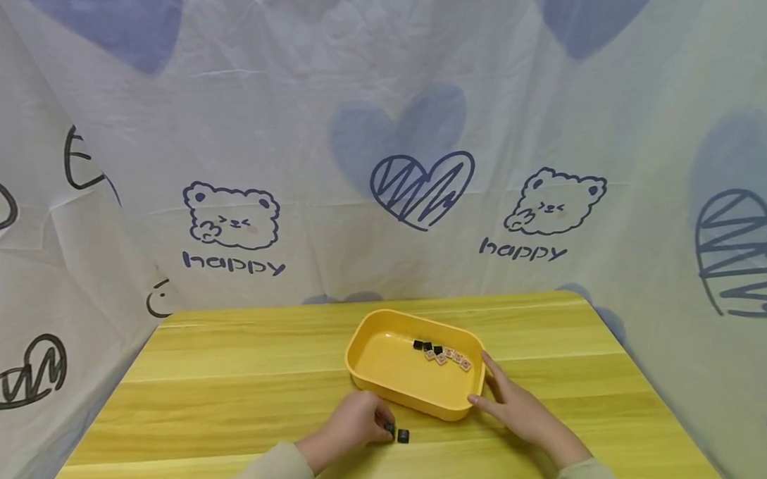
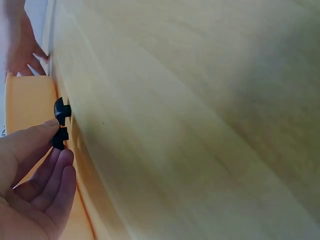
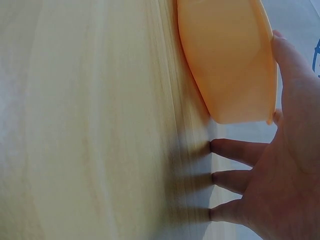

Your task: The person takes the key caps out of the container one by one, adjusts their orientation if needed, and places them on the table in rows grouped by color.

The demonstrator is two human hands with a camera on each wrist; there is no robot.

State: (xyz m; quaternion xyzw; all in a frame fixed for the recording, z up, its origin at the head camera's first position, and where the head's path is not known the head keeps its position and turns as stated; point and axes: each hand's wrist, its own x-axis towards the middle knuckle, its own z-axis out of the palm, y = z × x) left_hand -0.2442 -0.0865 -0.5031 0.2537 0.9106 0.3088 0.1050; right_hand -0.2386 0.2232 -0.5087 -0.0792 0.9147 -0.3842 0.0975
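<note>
My left hand (image 1: pixel 354 420) pinches a small black square piece (image 2: pixel 59 137) between thumb and fingers, low in front of the yellow tray (image 1: pixel 356 374). A second black piece (image 1: pixel 403 436) lies on the table just right of the fingertips; in the left wrist view it shows just above the pinched one. At the tray's right end, my right hand (image 1: pixel 519 411) touches the rim with thumb and index finger, the other fingers stretched straight toward the table. Inside the tray, several black pieces (image 1: pixel 427 346) and several beige patterned pieces (image 1: pixel 449 352) lie together near the far right side.
The tray stands at an angle on a yellow wood-grain table (image 1: pixel 236 385). Behind the table and at both sides hangs a white cloth (image 1: pixel 317 143) printed with hearts and bear drawings.
</note>
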